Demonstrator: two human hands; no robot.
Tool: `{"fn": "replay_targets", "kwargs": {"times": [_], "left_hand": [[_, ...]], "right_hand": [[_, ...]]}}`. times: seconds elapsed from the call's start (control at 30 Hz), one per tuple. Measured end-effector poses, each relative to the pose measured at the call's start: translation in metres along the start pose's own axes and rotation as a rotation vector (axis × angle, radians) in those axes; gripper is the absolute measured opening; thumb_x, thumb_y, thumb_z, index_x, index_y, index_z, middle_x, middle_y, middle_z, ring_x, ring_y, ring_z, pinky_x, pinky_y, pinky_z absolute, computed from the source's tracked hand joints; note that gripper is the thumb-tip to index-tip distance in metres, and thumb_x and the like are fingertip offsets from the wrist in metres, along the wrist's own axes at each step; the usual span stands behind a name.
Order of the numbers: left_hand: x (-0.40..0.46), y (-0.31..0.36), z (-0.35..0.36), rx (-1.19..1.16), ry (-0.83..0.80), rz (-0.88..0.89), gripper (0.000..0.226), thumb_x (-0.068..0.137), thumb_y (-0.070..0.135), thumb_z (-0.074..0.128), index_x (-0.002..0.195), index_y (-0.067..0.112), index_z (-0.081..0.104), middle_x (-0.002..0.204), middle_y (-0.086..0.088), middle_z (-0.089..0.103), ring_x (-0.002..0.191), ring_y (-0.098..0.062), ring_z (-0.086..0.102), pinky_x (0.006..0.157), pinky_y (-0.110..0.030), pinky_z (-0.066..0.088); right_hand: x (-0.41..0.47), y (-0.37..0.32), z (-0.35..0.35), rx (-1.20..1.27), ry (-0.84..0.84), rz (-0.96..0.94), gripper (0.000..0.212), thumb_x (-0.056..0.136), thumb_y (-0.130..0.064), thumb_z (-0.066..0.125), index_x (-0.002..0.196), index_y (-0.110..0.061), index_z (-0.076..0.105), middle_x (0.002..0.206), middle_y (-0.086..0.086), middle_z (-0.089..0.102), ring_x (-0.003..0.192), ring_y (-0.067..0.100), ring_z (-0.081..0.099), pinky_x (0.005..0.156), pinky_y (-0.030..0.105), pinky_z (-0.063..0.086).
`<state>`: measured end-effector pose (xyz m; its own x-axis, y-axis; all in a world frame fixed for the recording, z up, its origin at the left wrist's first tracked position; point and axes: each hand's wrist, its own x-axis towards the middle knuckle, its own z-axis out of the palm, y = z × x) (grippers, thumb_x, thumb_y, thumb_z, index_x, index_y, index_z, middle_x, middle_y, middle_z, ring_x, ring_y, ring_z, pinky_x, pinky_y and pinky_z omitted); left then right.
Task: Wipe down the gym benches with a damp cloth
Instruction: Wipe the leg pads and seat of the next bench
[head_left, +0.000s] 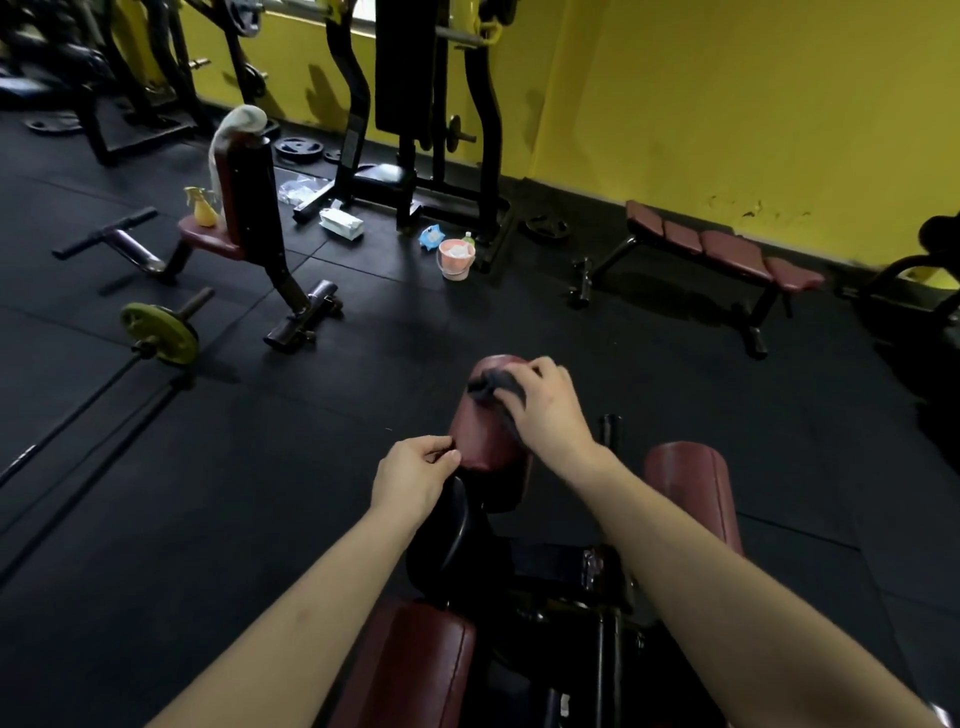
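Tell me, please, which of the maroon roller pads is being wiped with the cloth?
The left roller pad: the right hand presses a dark cloth onto it. The right roller pad lies bare.
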<state>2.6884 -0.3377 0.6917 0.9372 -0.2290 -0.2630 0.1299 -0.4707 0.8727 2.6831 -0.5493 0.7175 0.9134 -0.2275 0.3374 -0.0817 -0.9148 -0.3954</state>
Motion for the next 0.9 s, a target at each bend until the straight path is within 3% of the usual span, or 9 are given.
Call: {"fn": "replay_targets", "kwargs": {"times": [0.1, 0.23, 0.37, 0.5, 0.6, 0.7, 0.8, 0.9], "left_hand": [[0.001, -0.001, 0.001, -0.01, -0.003, -0.013, 0.031, 0.091, 0.034, 0.074, 0.123, 0.031, 0.074, 0.112, 0.007, 0.076, 0.109, -0.007, 0.068, 0.102, -0.029, 0.052], [0.0, -0.006, 0.002, -0.022, -0.034, -0.027, 0.028, 0.094, 0.037, 0.069, 0.122, 0.038, 0.073, 0.11, 0.015, 0.076, 0.103, -0.003, 0.069, 0.091, -0.025, 0.054], [0.006, -0.008, 0.0, -0.048, -0.083, -0.066, 0.026, 0.087, 0.046, 0.07, 0.112, 0.047, 0.074, 0.095, 0.021, 0.077, 0.094, -0.003, 0.072, 0.089, -0.035, 0.06], [0.012, -0.008, -0.003, -0.088, -0.133, -0.084, 0.039, 0.078, 0.048, 0.072, 0.116, 0.043, 0.074, 0.105, 0.018, 0.076, 0.105, -0.007, 0.07, 0.099, -0.038, 0.056], [0.014, -0.01, -0.005, -0.091, -0.111, -0.117, 0.04, 0.086, 0.037, 0.075, 0.126, 0.032, 0.071, 0.12, 0.01, 0.073, 0.116, -0.009, 0.065, 0.109, -0.038, 0.049], [0.013, -0.01, -0.007, -0.086, -0.107, -0.119, 0.036, 0.091, 0.035, 0.071, 0.127, 0.032, 0.071, 0.12, 0.012, 0.073, 0.115, -0.009, 0.065, 0.109, -0.036, 0.049], [0.006, -0.002, -0.004, -0.075, -0.092, -0.059, 0.038, 0.086, 0.053, 0.066, 0.122, 0.041, 0.072, 0.109, 0.02, 0.075, 0.106, -0.005, 0.069, 0.1, -0.036, 0.055], [0.001, 0.005, 0.003, 0.039, -0.104, -0.012, 0.048, 0.078, 0.067, 0.064, 0.122, 0.05, 0.067, 0.102, 0.022, 0.075, 0.1, -0.005, 0.07, 0.091, -0.036, 0.058]], "right_hand": [[0.037, -0.004, 0.003, 0.018, -0.004, 0.129, 0.033, 0.101, -0.034, 0.066, 0.129, -0.017, 0.068, 0.118, 0.013, 0.06, 0.112, 0.038, 0.054, 0.098, 0.044, 0.046], [-0.006, -0.026, -0.004, 0.052, -0.048, -0.018, 0.029, 0.096, -0.027, 0.072, 0.124, -0.017, 0.071, 0.114, 0.011, 0.065, 0.106, 0.034, 0.058, 0.094, 0.036, 0.041], [-0.07, -0.029, -0.011, 0.162, -0.085, -0.084, 0.029, 0.095, -0.029, 0.074, 0.123, -0.022, 0.07, 0.109, -0.002, 0.06, 0.099, 0.02, 0.054, 0.09, 0.025, 0.038], [-0.017, -0.009, 0.002, 0.043, -0.018, -0.033, 0.029, 0.096, -0.026, 0.073, 0.123, -0.016, 0.072, 0.11, 0.009, 0.061, 0.101, 0.032, 0.056, 0.092, 0.031, 0.04], [0.033, 0.006, 0.004, 0.051, 0.053, 0.159, 0.03, 0.1, -0.029, 0.068, 0.128, -0.017, 0.069, 0.118, 0.012, 0.059, 0.112, 0.035, 0.056, 0.099, 0.038, 0.044], [0.029, -0.003, 0.004, 0.074, 0.019, 0.182, 0.032, 0.099, -0.03, 0.069, 0.129, -0.019, 0.068, 0.119, 0.011, 0.06, 0.114, 0.033, 0.055, 0.099, 0.036, 0.043], [-0.023, -0.019, -0.002, 0.103, -0.036, 0.062, 0.033, 0.096, -0.03, 0.073, 0.127, -0.02, 0.069, 0.116, 0.004, 0.062, 0.11, 0.028, 0.058, 0.099, 0.036, 0.045], [-0.063, -0.02, -0.009, 0.156, -0.068, 0.002, 0.029, 0.096, -0.031, 0.072, 0.125, -0.026, 0.068, 0.111, -0.009, 0.057, 0.106, 0.017, 0.055, 0.094, 0.026, 0.041]]}}
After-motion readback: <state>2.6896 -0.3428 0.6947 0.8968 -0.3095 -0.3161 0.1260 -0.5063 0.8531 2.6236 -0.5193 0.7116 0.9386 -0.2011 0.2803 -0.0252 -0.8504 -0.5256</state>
